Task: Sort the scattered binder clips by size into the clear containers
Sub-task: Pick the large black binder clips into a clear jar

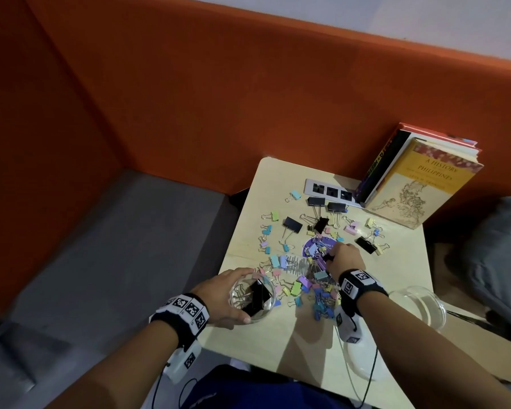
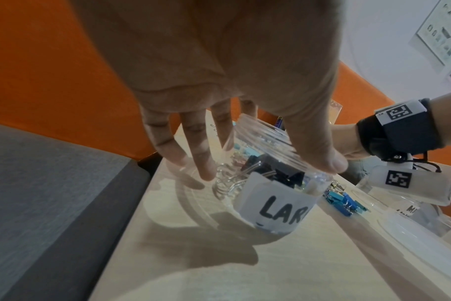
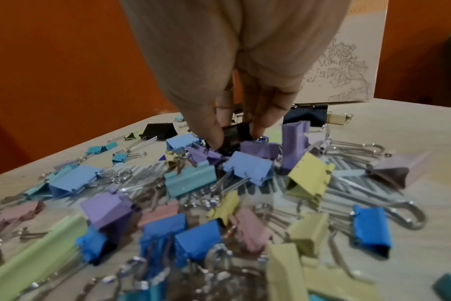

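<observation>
Small pale table (image 1: pixel 292 343) against an orange partition (image 1: pixel 219 98). Heap of pastel binder clips (image 1: pixel 307 278) spread across the table's middle, thickest toward 6 o'clock of the heap; larger black clips (image 1: pixel 292 224) scattered around its 12 o'clock side, one at 3 o'clock near the right edge (image 1: pixel 365 245).

At 9 o'clock of the heap, near the table's left edge: clear jar (image 2: pixel 276 163) with a paper label (image 2: pixel 283 205) reading "LAR…", rest cut off by the curve. Inside it, black clips (image 1: pixel 258 295) and their wire handles. Left hand (image 1: pixel 219 296) wrapped over the jar from above, thumb (image 2: pixel 319 146) against the near side of the rim, fingers (image 2: pixel 201 154) spread wide down the far side, gripping the jar.

Right hand (image 1: pixel 347 256) lowered into the heap at about its centre, fingertips (image 3: pixel 214 130) close together, pinching a small black clip (image 3: pixel 236 134) among purple and blue ones. Lifted or resting on the pile: hard to say from the wrist view.

At 4 o'clock of the heap, past the right wrist, a second clear container (image 1: pixel 422 305), seemingly empty though glare blurs it; in the left wrist view a partly hidden label starting with "M".

At 1 o'clock, stacked books (image 1: pixel 419 184), top one yellow with a map; beside them at 12 o'clock a grey strip of sockets (image 1: pixel 331 191). Marker-printed bands (image 1: pixel 356 283) on both wrists.
</observation>
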### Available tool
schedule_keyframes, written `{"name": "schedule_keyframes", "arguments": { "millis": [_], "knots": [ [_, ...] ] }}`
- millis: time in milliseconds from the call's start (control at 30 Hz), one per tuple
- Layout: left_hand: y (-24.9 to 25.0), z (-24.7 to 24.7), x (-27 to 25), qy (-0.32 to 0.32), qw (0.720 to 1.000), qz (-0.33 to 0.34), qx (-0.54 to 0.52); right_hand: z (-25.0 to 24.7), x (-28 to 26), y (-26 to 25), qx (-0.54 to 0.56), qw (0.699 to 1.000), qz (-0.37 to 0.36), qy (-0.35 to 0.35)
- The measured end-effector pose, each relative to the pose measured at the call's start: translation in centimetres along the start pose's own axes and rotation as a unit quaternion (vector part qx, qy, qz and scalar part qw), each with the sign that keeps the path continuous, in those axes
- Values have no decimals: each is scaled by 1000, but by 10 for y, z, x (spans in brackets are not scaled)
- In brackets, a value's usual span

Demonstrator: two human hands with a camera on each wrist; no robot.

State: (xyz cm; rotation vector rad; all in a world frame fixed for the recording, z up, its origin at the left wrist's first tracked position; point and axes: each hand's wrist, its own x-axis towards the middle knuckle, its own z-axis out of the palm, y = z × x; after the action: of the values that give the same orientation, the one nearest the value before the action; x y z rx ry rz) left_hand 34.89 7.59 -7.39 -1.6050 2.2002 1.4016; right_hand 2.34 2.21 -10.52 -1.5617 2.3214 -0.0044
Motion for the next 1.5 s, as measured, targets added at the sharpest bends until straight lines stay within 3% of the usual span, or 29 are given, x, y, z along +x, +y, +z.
{"name": "schedule_keyframes", "arguments": {
  "millis": [133, 233, 367, 533, 700, 1033, 1500],
  "knots": [
    [-3, 1, 1, -3, 1000, 2, 9, -8, -6, -8, 76, 996, 12, 38],
    [-3, 1, 2, 0, 1000, 7, 8, -20, -24, -24, 170, 981, -68, 58],
    [-3, 1, 2, 0, 1000, 11, 16, -32, -55, -47, 243, 941, -214, -101],
    [-3, 1, 1, 7, 1000, 15, 18, -33, -80, -62, 143, 913, -327, -196],
    [-5, 2, 3, 7, 1000, 23, 9, -17, -89, -73, 61, 907, -378, -178],
    [-6, 4, 4, 17, 1000, 18, 12, -10, -86, -58, 122, 921, -320, -184],
    [-13, -4, 9, 34, 998, -14, 42, -18, -18, -63, 18, 968, -218, -124]
  ]
}}
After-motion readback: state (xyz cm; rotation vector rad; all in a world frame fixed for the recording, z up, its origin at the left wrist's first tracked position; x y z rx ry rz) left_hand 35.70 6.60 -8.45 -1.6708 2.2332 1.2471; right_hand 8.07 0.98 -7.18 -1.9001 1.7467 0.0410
